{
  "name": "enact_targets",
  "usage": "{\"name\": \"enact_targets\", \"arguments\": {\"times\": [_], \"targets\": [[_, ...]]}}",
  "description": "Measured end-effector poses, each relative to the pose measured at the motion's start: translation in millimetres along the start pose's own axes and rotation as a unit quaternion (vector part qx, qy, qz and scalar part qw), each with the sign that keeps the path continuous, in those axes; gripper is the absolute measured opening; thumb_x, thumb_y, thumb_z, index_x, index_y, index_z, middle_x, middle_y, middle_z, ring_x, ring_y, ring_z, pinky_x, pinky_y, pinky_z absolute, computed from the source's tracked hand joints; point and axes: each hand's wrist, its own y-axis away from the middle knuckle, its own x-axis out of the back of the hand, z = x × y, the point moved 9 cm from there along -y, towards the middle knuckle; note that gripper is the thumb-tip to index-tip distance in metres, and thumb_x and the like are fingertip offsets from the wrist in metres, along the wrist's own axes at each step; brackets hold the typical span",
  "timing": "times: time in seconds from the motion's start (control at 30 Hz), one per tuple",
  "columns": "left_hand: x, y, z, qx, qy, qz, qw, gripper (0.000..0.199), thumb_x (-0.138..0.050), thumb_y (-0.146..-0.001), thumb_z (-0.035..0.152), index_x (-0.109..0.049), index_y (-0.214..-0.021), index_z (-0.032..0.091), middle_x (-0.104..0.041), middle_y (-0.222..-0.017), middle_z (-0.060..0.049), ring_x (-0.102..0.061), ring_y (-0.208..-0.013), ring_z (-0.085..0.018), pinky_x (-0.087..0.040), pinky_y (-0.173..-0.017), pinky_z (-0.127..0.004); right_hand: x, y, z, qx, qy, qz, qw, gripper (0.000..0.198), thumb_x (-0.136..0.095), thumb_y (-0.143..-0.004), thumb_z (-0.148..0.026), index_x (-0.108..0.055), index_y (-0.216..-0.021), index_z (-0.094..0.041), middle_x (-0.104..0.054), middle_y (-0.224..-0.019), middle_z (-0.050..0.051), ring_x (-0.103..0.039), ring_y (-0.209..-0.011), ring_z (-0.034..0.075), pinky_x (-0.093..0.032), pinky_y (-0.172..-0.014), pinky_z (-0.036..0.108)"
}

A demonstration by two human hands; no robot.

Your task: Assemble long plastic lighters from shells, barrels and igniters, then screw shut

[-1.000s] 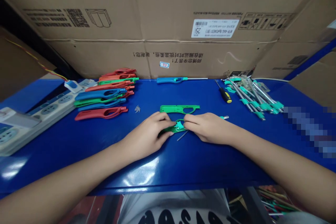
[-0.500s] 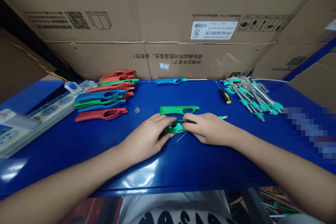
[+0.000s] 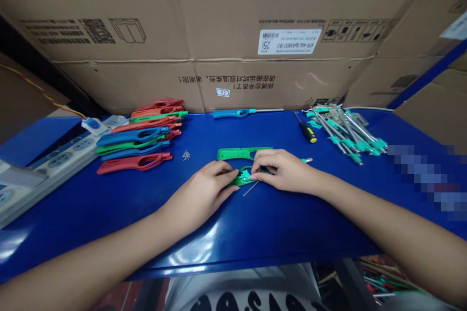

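**Fiddly teal bits in a shallow shell, easy to lose**

So we've got an open green plastic half-shell (image 3: 239, 181) mid-surface, roughly halfway between the front and back edges of the shiny blue table (image 3: 146, 223). Our left hand (image 3: 206, 184) pinches its left end between thumb and fingers. Our right hand (image 3: 284, 170) has its fingertips bunched close at the small teal plastic part (image 3: 245, 175) inside; can't tell if they're gripping it or just touching.

What worries us: the shell looks shallow, so pushing at an angle could flip the teal part out, and a slack left pinch might let everything twist. The thin grey metal rod (image 3: 250, 189) on the front-edge side could get snagged by a finger too.

Containers-wise, that shell carries the teal part, plus whatever our fingers hide. A second green plastic half (image 3: 233, 154) lies just beyond, toward the back edge. The little silvery metal screws (image 3: 186, 156) sit loose to its left, so a careless forearm could scatter them. Big brown cardboard box (image 3: 146, 82) along the back edge: no clue what's inside.
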Motion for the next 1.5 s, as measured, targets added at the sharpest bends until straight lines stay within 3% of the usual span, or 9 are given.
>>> {"name": "enact_targets", "arguments": {"times": [0.37,0.5,0.6,0.7,0.83,1.0,1.1,1.33,1.5], "targets": [[-1.3,1.1,2.8,-0.011,-0.026,-0.035,0.999,0.029,-0.053,-0.101,0.021,-0.071,-0.124,0.02,-0.064,-0.115,-0.011,-0.061,-0.105,-0.026,-0.055,-0.094,-0.044,-3.2,4.8,-3.7,0.024,0.051,-0.013,0.998,0.011,-0.058,-0.099,-0.03,-0.062,-0.098,-0.02,-0.06,-0.099,0.005,-0.058,-0.085,0.016,-0.047,-0.076,0.029],[-0.4,1.0,-1.4,0.002,0.009,-0.047,0.999,0.03,-0.056,-0.099,0.02,-0.069,-0.126,0.018,-0.065,-0.111,-0.01,-0.062,-0.103,-0.025,-0.055,-0.094,-0.042,17.0,7.9,-8.5,0.027,0.064,0.053,0.996,0.026,-0.046,-0.104,-0.031,-0.049,-0.128,-0.02,-0.06,-0.109,0.008,-0.057,-0.081,0.016,-0.048,-0.072,0.029],[1.3,0.8,-4.0,0.008,0.017,-0.059,0.998,0.041,-0.058,-0.098,0.02,-0.061,-0.138,0.019,-0.064,-0.114,-0.011,-0.062,-0.105,-0.025,-0.055,-0.094,-0.042,40.7,10.9,-4.6,-0.001,0.137,0.114,0.984,0.032,-0.048,-0.103,-0.034,-0.046,-0.133,-0.022,-0.06,-0.109,0.008,-0.055,-0.072,0.015,-0.046,-0.065,0.029],[2.5,1.3,-0.8,-0.021,-0.004,-0.064,0.998,0.053,-0.052,-0.099,0.019,-0.046,-0.151,0.026,-0.061,-0.116,-0.011,-0.06,-0.104,-0.025,-0.054,-0.094,-0.043,68.4,14.2,9.4,-0.078,0.262,0.166,0.947,0.034,-0.048,-0.1,-0.033,-0.048,-0.132,-0.021,-0.062,-0.118,0.011,-0.059,-0.074,0.017,-0.045,-0.062,0.031],[-3.0,3.0,2.1,-0.049,-0.034,-0.093,0.994,0.048,-0.045,-0.103,0.024,-0.048,-0.15,0.032,-0.058,-0.111,-0.009,-0.057,-0.099,-0.023,-0.054,-0.091,-0.041,112.0,28.6,42.3,-0.242,0.397,0.212,0.86,0.039,-0.041,-0.097,-0.02,-0.05,-0.133,-0.011,-0.058,-0.128,0.022,-0.064,-0.093,0.029,-0.048,-0.068,0.036],[-5.9,2.8,0.6,-0.046,-0.068,-0.101,0.991,0.047,-0.041,-0.104,0.025,-0.048,-0.15,0.031,-0.056,-0.115,-0.011,-0.057,-0.1,-0.025,-0.053,-0.09,-0.042,151.7,63.5,95.5,-0.446,0.457,0.15,0.755,0.04,-0.048,-0.091,-0.017,-0.056,-0.127,-0.003,-0.056,-0.123,0.03,-0.062,-0.109,0.04,-0.05,-0.083,0.046],[-8.5,1.9,0.6,-0.052,-0.096,-0.103,0.989,0.047,-0.038,-0.105,0.025,-0.048,-0.151,0.029,-0.056,-0.116,-0.012,-0.056,-0.102,-0.026,-0.053,-0.09,-0.043,162.8,79.0,115.4,-0.503,0.437,0.129,0.734,0.039,-0.05,-0.094,-0.026,-0.06,-0.126,-0.006,-0.056,-0.126,0.029,-0.059,-0.116,0.042,-0.05,-0.088,0.048],[-5.0,-0.6,-3.4,-0.056,-0.121,-0.08,0.988,0.05,-0.043,-0.104,0.026,-0.042,-0.154,0.027,-0.06,-0.119,-0.012,-0.057,-0.103,-0.027,-0.053,-0.09,-0.043,176.0,91.0,123.4,-0.54,0.421,0.167,0.709,0.048,-0.047,-0.096,-0.031,-0.053,-0.134,-0.002,-0.051,-0.133,0.031,-0.053,-0.124,0.043,-0.049,-0.091,0.049],[-2.7,-1.5,-6.6,-0.055,-0.111,-0.064,0.99,0.04,-0.046,-0.104,0.027,-0.058,-0.141,0.019,-0.062,-0.119,-0.013,-0.059,-0.107,-0.029,-0.054,-0.093,-0.046,178.4,94.8,131.3,-0.549,0.413,0.165,0.708,0.045,-0.049,-0.096,-0.035,-0.062,-0.127,-0.005,-0.053,-0.13,0.029,-0.054,-0.123,0.042,-0.049,-0.09,0.047]]}}
